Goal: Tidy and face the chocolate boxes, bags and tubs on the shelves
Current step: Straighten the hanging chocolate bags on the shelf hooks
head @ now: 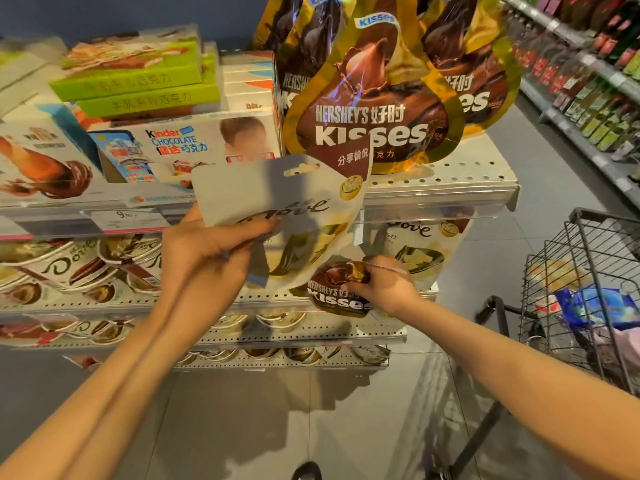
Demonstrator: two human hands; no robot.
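The left hand (207,247) grips an upright Dove bag (277,209); the right hand (381,285), just beside and lower, pinches a small Kisses bag (336,292).

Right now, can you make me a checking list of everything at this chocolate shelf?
Surface: perforated top shelf, price rail along its front.
Job's things: white Dove bag held up; small Hershey's Kisses bag low on the second shelf; big Kisses bags standing on top; Kinder Chocolate box; Dove tubs.
Clutter: green boxes stacked on the Kinder boxes.
Hands: left hand grips the Dove bag; right hand pinches the small Kisses bag.
Cables: nothing seen.
Surroundings: wire trolley with goods at right; another aisle's shelves beyond.
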